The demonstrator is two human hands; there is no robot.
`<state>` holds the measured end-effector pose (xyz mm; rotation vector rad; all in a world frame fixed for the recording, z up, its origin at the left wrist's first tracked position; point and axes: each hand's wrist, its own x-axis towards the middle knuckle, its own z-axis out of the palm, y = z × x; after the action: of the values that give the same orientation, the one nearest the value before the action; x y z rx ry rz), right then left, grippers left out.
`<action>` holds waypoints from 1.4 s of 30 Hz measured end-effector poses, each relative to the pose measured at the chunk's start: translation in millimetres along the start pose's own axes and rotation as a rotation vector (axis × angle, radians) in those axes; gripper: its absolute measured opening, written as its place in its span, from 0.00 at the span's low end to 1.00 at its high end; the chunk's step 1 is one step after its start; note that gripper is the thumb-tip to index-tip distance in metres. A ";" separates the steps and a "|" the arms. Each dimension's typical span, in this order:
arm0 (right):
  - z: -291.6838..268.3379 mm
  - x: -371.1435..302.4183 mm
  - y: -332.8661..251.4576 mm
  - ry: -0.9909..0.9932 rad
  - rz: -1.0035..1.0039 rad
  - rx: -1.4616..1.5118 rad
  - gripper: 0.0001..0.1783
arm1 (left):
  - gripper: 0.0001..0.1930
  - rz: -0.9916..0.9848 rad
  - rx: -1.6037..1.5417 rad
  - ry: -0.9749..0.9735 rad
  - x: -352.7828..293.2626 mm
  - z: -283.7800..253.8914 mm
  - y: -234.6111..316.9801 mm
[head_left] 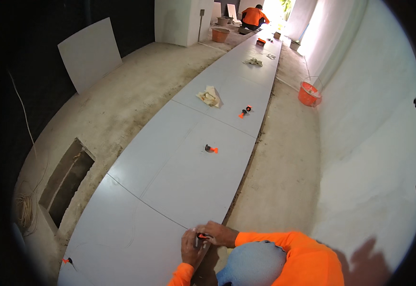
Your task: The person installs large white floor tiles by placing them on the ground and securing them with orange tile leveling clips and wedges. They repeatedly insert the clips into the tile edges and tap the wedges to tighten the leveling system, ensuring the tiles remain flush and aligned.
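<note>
At the near right edge of the row of large grey tiles [150, 152], my left hand [190, 246] and my right hand [217, 233] come together over a joint. Between their fingers shows a small red-orange and black tile levelling knob [202, 236]; both hands are closed about it, and my fingers partly hide it. Farther along the tiles lies another levelling knob [211, 148], black with an orange end. Beyond the following joint are more such knobs [244, 112]. At the lower left edge stands one more knob [68, 260].
Crumpled paper [209, 96] lies on the tiles. On the right, an orange bucket [309, 94] stands by the white wall [360, 143]. A rectangular floor opening [70, 178] and coiled cable [24, 209] are at left. A loose tile [91, 55] leans behind. A person in orange [254, 17] crouches far off.
</note>
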<state>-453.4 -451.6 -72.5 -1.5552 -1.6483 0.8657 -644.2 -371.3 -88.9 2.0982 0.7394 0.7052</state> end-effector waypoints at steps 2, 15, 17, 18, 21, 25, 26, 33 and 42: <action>-10.7 -8.3 -5.4 0.172 -0.002 -0.189 0.29 | 0.26 0.048 -0.032 -0.007 4.2 -2.5 -6.1; 4.6 -54.3 -18.9 0.284 0.224 -0.310 0.18 | 0.18 -0.006 0.205 -0.043 10.3 4.3 -16.9; -0.6 -45.6 -20.6 0.305 0.208 -0.297 0.18 | 0.19 0.088 0.286 -0.123 20.3 -6.2 -20.0; -2.7 -44.1 -21.7 0.299 0.215 -0.310 0.17 | 0.20 0.129 0.318 -0.147 22.8 -8.4 -20.0; -6.3 -45.7 -23.0 0.272 0.242 -0.310 0.16 | 0.21 0.009 0.315 -0.155 24.9 -6.3 -18.0; -4.5 -57.6 -23.7 0.233 0.244 -0.354 0.13 | 0.19 0.027 0.385 -0.120 20.3 -2.0 -16.6; -4.5 -58.6 -22.8 0.260 0.207 -0.381 0.13 | 0.19 0.072 0.358 -0.107 19.9 -3.2 -17.5; 5.9 -62.6 -13.9 0.163 0.273 -0.338 0.12 | 0.22 0.100 0.384 -0.086 17.7 -2.8 -17.5; 23.2 -68.4 -2.0 0.276 0.219 -0.382 0.15 | 0.20 0.369 0.307 -0.608 73.4 -40.9 -32.2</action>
<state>-471.8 -520.1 -86.1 -2.0445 -1.5190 0.4266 -631.2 -283.2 -76.2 2.5760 0.1243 0.1057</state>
